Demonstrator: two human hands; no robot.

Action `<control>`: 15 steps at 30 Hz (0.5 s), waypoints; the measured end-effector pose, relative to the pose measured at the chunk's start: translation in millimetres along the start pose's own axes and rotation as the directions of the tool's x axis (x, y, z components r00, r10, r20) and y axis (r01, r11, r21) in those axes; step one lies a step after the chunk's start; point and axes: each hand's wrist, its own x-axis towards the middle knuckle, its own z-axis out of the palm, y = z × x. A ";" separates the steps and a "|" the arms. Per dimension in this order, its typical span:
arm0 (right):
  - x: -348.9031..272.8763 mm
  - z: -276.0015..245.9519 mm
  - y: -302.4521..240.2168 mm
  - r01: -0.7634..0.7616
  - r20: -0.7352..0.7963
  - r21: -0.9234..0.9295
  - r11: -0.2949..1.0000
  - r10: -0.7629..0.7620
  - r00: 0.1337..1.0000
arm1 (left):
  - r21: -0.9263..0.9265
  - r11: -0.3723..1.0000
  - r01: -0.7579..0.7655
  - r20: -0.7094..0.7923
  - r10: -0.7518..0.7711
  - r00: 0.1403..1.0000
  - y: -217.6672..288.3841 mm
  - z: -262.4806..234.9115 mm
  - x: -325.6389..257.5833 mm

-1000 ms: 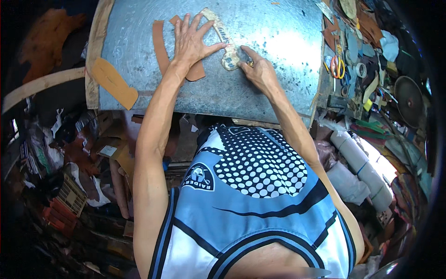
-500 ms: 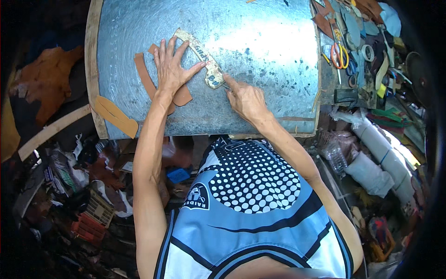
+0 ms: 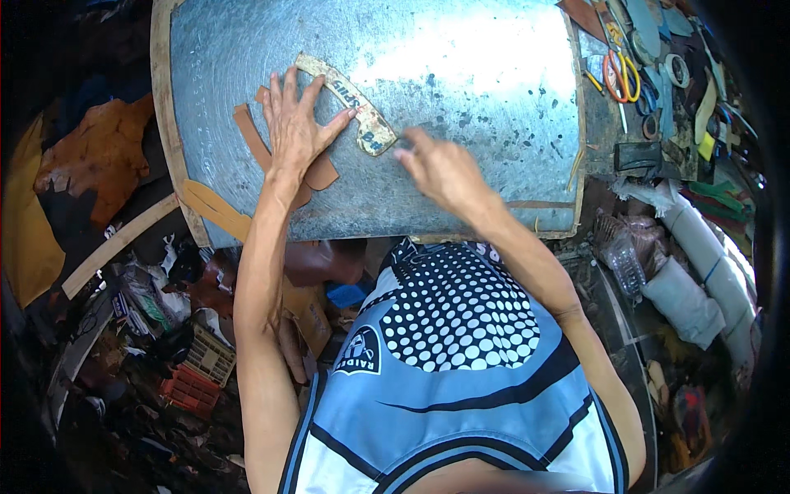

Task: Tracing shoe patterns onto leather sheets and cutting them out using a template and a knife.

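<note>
Lifting off template (image 3: 350, 103): right hand (image 3: 440, 169), previously touching.

packages and labelled things around the metal-topped bench

a curved cardboard pattern (image 3: 350, 105), pale tan with handwriting on it, is seen lying on the metal sheet (image 3: 461, 74), pressed down at one end by the left hand (image 3: 295, 123). a brown cardboard box (image 3: 309, 309) is found under the front edge of the bench. a cream-coloured crate-like box (image 3: 210, 354) and an orange-red one (image 3: 191, 389) are seen on the floor at the left, among printed wrappers and papers (image 3: 144, 300). a crumpled clear plastic bag (image 3: 621, 255) is seen at the right, beside white rolled bundles (image 3: 687, 296). no screens or signs are seen.
</note>
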 end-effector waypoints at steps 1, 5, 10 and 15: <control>-0.3 -13.1 -4.4 -0.121 0.019 0.076 0.990 0.120 0.993 | 0.073 0.995 -0.065 -0.018 0.066 0.998 4.5 -4.8 -0.2; 5.5 -31.3 4.1 -0.159 -0.141 0.036 0.987 0.162 0.977 | 0.067 0.987 -0.144 0.086 0.138 0.987 20.8 -6.3 -1.2; 13.0 -21.8 13.2 0.049 -0.230 -0.174 0.984 -0.089 0.969 | 0.031 0.999 -0.021 0.089 0.018 0.996 49.4 -8.4 -12.2; 37.5 3.4 -0.9 0.094 -0.269 -0.074 0.993 -0.110 0.957 | 0.048 0.998 -0.029 0.020 0.028 0.999 57.3 1.1 -24.8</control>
